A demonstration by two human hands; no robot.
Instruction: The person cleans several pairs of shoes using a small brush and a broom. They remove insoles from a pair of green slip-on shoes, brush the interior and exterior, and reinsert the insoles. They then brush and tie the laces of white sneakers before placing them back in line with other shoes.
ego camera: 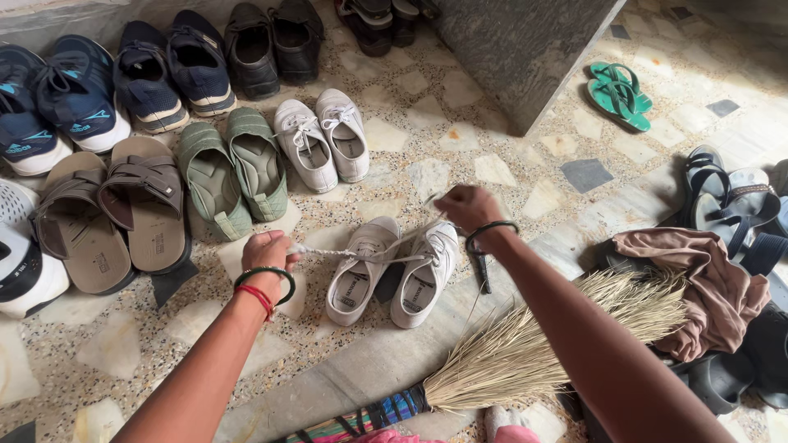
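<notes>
A pair of white sneakers (392, 271) stands side by side on the stone floor below me. My left hand (268, 248) is closed on one white lace end, pulled out to the left of the pair. My right hand (468, 207) pinches the other lace end, drawn up and to the right above the right sneaker. Both laces run taut from the sneakers' eyelets to my hands. Each wrist wears a dark green bangle; the left also has a red one.
A second white pair (322, 143), green slip-ons (234, 172), brown sandals (111, 215) and dark shoes (164, 70) line the floor behind. A straw broom (525, 349) lies at the front, a brown cloth (706, 283) and sandals to the right, green flip-flops (620, 94) beyond a stone pillar (525, 49).
</notes>
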